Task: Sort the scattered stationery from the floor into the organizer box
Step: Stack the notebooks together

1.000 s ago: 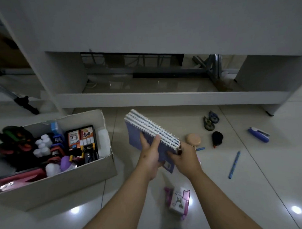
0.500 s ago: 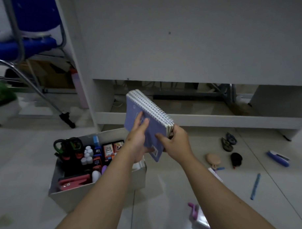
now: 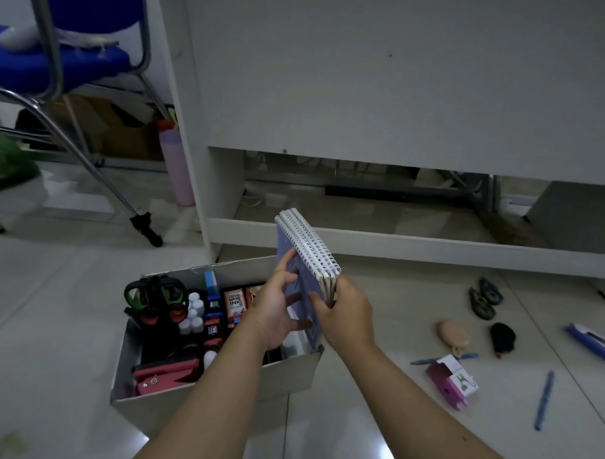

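Observation:
A stack of blue spiral notebooks (image 3: 307,253) stands upright over the right end of the cardboard organizer box (image 3: 282,373), its lower edge at the box rim. My left hand (image 3: 274,307) holds the front cover with fingers spread along it. My right hand (image 3: 342,313) grips the stack's lower right edge. The box holds scissors (image 3: 155,293), white bottles (image 3: 193,311), an ink carton (image 3: 235,304) and a red stapler (image 3: 165,375).
On the floor to the right lie a pink-white small box (image 3: 453,380), two blue pens (image 3: 544,399), a tan round case (image 3: 453,332), a black item (image 3: 502,337), a blue stapler (image 3: 590,340) and tape dispensers (image 3: 485,297). A white desk panel (image 3: 367,94) stands behind; a blue chair (image 3: 60,59) at left.
Both hands carried the notebooks left from above the floor to over the box and turned them upright. The view swung left and up, and the box now sits below the hands.

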`<act>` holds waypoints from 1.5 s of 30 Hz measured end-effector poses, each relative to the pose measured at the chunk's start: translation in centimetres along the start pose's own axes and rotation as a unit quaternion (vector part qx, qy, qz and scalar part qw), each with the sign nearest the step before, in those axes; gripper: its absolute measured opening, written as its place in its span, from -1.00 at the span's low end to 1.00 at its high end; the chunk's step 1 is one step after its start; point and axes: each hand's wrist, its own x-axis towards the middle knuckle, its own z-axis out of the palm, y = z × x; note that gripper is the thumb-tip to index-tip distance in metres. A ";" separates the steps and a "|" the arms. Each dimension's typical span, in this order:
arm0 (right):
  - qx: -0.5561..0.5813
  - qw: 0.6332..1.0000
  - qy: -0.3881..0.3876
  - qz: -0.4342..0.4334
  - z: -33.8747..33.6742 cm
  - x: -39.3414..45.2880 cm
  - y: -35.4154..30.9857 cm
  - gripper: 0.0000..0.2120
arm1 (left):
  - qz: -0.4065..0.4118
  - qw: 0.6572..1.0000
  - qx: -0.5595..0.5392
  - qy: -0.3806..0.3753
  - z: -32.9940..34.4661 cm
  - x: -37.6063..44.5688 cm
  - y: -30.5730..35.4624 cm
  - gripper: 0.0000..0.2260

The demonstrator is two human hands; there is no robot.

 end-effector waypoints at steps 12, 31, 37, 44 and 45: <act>-0.009 0.999 0.008 -0.030 1.4 -0.9 0.3 -0.68 | 0.011 1.000 -0.005 -0.017 -1.3 0.2 -1.0 -0.48; -0.010 0.991 0.046 -0.126 3.4 -0.4 1.6 -0.70 | 0.042 0.999 -0.018 0.015 -1.5 1.6 -1.9 -0.66; -0.118 0.988 -0.090 -0.032 3.6 -1.8 3.2 -0.55 | 0.027 0.998 -0.023 0.057 -1.4 1.9 -3.9 -0.65; 0.000 0.993 -0.088 -0.082 3.6 -1.8 4.3 -0.28 | -0.009 0.998 0.023 0.058 -1.4 2.4 -5.4 -0.61; -0.011 0.991 -0.097 -0.091 3.7 -1.8 4.4 -0.32 | -0.012 0.998 0.024 0.051 -1.2 2.4 -5.4 -0.60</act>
